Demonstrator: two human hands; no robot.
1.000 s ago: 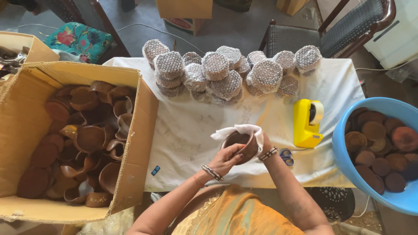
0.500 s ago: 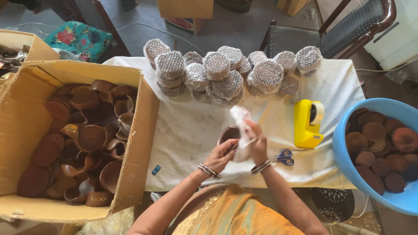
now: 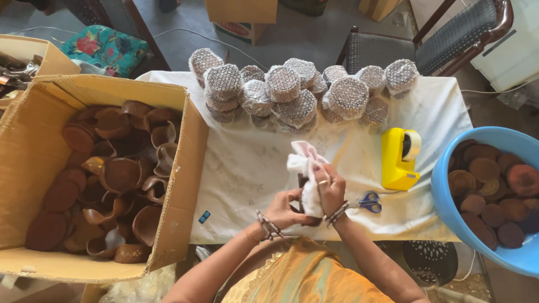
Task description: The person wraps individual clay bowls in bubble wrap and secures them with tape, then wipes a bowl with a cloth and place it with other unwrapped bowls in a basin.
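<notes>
My left hand (image 3: pixel 285 209) cups a small brown clay lamp (image 3: pixel 304 183) from below and the left, over the near edge of the white-covered table (image 3: pixel 247 168). The lamp is mostly hidden by my fingers and by a white cloth (image 3: pixel 306 168). My right hand (image 3: pixel 330 189) presses that cloth against the lamp, with the loose end of the cloth sticking up above the fingers. Bangles sit on both wrists.
A large cardboard box (image 3: pixel 182 163) full of brown clay lamps stands at the left. Several bubble-wrapped bundles (image 3: pixel 297 92) are stacked along the far table edge. A yellow tape dispenser (image 3: pixel 399 158) and blue-handled scissors (image 3: pixel 369 202) lie at the right, beside a blue tub (image 3: pixel 449 193) of clay discs.
The lamp has turned in my hands from open side up to nearly hidden. The cloth has moved from beside it to over it, under my right hand.
</notes>
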